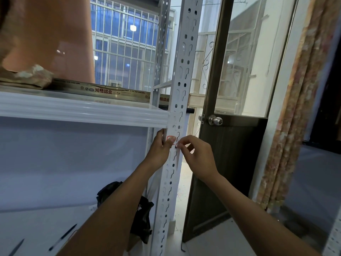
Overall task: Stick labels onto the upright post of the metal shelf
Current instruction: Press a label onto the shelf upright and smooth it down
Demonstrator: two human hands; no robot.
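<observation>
While hands press, label (red-bordered) meets post.

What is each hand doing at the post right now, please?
Left hand: thumb pressing the red-edged label against the post.
Right hand: fingertips pinched at the label's edge.

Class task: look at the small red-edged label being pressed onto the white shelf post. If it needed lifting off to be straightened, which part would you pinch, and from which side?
Pinch the label at its right edge, coming from the door side. The left hand has its thumb over the label's left part, while the right hand already has its fingertips at that right edge, probably the easiest part to lift.
</observation>
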